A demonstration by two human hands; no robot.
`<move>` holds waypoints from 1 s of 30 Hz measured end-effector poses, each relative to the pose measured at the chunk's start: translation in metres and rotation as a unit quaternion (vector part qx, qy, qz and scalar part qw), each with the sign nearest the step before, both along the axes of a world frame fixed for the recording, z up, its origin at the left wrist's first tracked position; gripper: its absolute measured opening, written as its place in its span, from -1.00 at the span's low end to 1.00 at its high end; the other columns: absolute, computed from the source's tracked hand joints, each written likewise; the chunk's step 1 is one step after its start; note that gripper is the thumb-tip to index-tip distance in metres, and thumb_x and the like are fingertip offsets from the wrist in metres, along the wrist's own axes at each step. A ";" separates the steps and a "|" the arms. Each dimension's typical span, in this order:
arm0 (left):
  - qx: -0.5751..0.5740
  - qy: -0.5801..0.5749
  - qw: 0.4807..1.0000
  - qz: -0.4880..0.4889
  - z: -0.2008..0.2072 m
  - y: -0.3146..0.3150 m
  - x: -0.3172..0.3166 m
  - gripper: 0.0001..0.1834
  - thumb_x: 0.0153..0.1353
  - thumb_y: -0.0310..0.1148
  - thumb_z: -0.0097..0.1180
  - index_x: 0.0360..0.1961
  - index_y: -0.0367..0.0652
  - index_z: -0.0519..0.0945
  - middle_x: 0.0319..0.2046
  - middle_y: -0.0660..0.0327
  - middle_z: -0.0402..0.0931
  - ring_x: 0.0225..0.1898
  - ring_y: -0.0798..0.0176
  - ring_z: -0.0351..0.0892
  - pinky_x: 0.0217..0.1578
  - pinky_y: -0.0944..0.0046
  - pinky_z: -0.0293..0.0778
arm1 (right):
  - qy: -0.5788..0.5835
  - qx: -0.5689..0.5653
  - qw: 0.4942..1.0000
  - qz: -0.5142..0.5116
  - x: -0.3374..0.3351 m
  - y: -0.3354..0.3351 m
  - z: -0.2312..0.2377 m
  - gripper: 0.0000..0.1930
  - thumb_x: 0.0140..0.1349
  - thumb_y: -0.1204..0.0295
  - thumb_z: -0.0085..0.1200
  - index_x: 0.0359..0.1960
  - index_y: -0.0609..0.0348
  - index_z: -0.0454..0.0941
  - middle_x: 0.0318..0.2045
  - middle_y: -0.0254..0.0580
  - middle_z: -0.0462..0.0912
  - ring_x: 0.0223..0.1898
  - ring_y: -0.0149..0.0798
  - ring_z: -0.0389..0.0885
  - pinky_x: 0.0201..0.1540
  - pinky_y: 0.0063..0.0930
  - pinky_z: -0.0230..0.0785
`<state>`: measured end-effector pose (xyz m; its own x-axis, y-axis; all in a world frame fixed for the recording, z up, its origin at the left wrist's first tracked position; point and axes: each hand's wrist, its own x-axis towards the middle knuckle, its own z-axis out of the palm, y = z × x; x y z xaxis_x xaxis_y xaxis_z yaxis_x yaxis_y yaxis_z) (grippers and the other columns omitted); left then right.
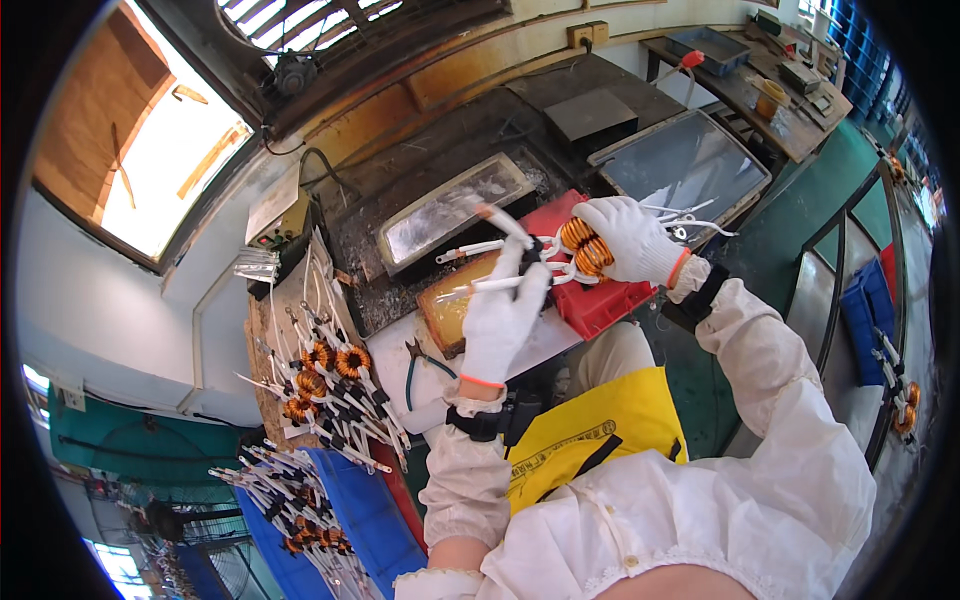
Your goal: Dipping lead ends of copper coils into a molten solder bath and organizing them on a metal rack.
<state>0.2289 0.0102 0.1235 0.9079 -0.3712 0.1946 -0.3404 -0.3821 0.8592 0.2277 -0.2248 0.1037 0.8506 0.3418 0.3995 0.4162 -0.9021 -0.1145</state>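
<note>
My right hand (632,238), in a white glove, is wrapped round a copper-wound ring coil (585,248) above a red plastic tray (605,308). White insulated leads run from the coil to both sides. My left hand (500,325), gloved too, has its fingers closed on the white leads (508,224) beside the coil, by a black sleeve. One lead's end is smeared by motion. Just beyond my hands lies a rectangular pot (458,210) with a shiny silvery surface. Next to my left hand is a shallow dish holding a yellowish block (448,312).
Cutting pliers (412,372) lie left of my left hand. Several finished-looking coils (350,362) with leads are heaped on a board at left, more in a blue bin (355,500). A grey-topped tray (690,165) and a metal box (592,115) stand beyond the red tray.
</note>
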 end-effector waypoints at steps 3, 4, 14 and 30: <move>0.121 -0.125 0.984 0.041 -0.007 -0.013 -0.006 -0.44 0.21 0.00 0.05 0.18 -0.02 0.45 -0.42 0.00 0.62 -0.38 -0.01 0.64 -0.33 0.15 0.53 | 0.005 -0.010 1.000 0.012 0.002 0.001 0.000 -0.32 -0.26 0.40 0.35 0.00 0.15 0.35 -0.14 -0.05 0.52 -0.02 0.03 0.50 0.09 -0.17 0.33; 0.121 -0.157 0.979 0.039 -0.014 -0.014 -0.005 -0.44 0.21 0.00 0.05 0.17 -0.03 0.46 -0.39 -0.03 0.62 -0.35 0.00 0.64 -0.30 0.18 0.53 | 0.004 -0.011 1.000 0.012 0.002 0.001 0.001 -0.32 -0.26 0.40 0.35 0.00 0.15 0.35 -0.14 -0.05 0.52 -0.02 0.03 0.50 0.09 -0.17 0.33; -0.470 0.281 0.829 0.118 -0.072 0.011 0.008 -0.53 0.35 -0.06 0.01 0.10 -0.18 0.47 -0.20 0.30 0.50 -0.33 0.40 0.49 -0.24 0.35 0.51 | -0.007 -0.004 1.000 0.010 0.006 0.004 -0.001 -0.31 -0.27 0.38 0.36 0.01 0.14 0.36 -0.13 -0.06 0.52 -0.02 0.02 0.49 0.06 -0.19 0.32; -0.526 0.356 0.770 0.062 -0.092 0.013 0.021 -0.41 0.32 0.16 -0.13 0.09 -0.12 0.44 -0.10 0.09 0.54 -0.14 0.21 0.58 -0.18 0.10 0.57 | -0.008 0.015 1.000 0.011 0.003 0.004 0.001 -0.30 -0.29 0.40 0.38 0.02 0.15 0.38 -0.11 -0.07 0.54 -0.02 0.02 0.50 0.06 -0.20 0.33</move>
<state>0.2495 0.0233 0.0314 0.9394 -0.2494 -0.2353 0.3427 0.6619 0.6667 0.2308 -0.2206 0.1047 0.8362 0.3484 0.4236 0.4387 -0.8884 -0.1351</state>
